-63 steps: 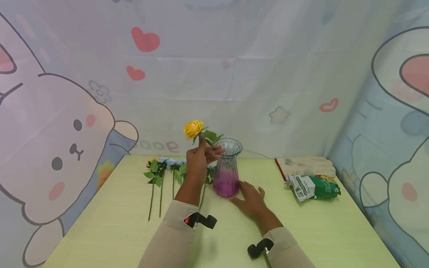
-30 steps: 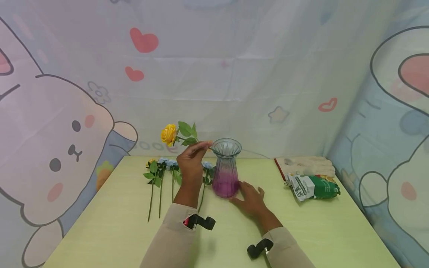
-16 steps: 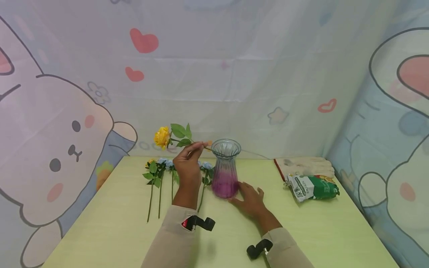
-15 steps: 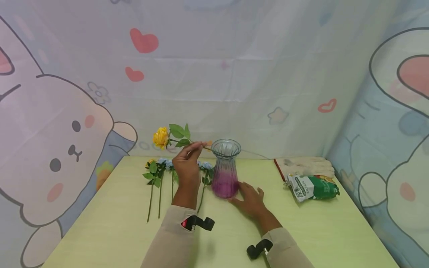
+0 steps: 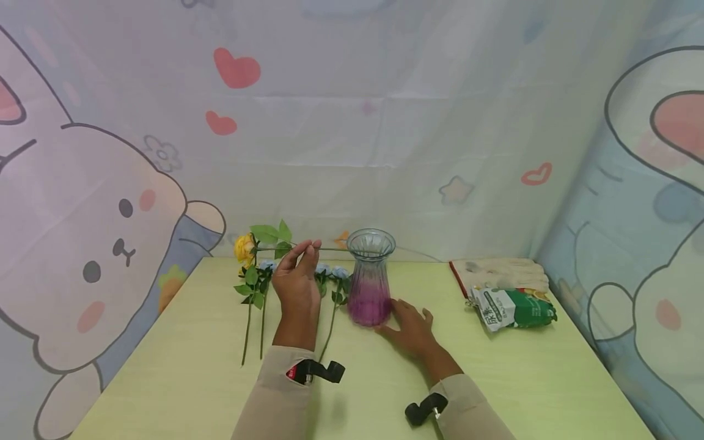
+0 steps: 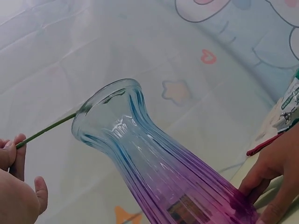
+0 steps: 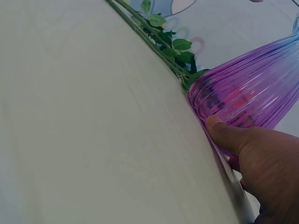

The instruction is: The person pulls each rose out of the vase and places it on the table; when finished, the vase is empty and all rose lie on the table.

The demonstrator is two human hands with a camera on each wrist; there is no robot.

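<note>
My left hand (image 5: 297, 287) pinches the green stem of a yellow rose (image 5: 244, 249) between thumb and fingers. The rose lies almost level, its bloom to the left and its stem end at the rim of a ribbed glass vase (image 5: 370, 296), blue-grey above and purple below. In the left wrist view the stem (image 6: 49, 128) reaches the vase mouth; whether the tip is inside or behind the rim I cannot tell. At the vase's foot, my right hand (image 5: 412, 330) grips the base, its thumb (image 7: 222, 128) against the purple glass.
Several flowers (image 5: 264, 296), blue and yellow, lie on the table (image 5: 181, 379) left of the vase, partly behind my left hand. A green and white packet (image 5: 514, 307) and pale gloves (image 5: 500, 272) with a red edge lie at the right. A printed curtain (image 5: 352, 122) stands behind.
My left hand has moved left and down with the rose. The bloom has swung left and lowered, so the stem is nearly level. My right hand stays at the vase's base.
</note>
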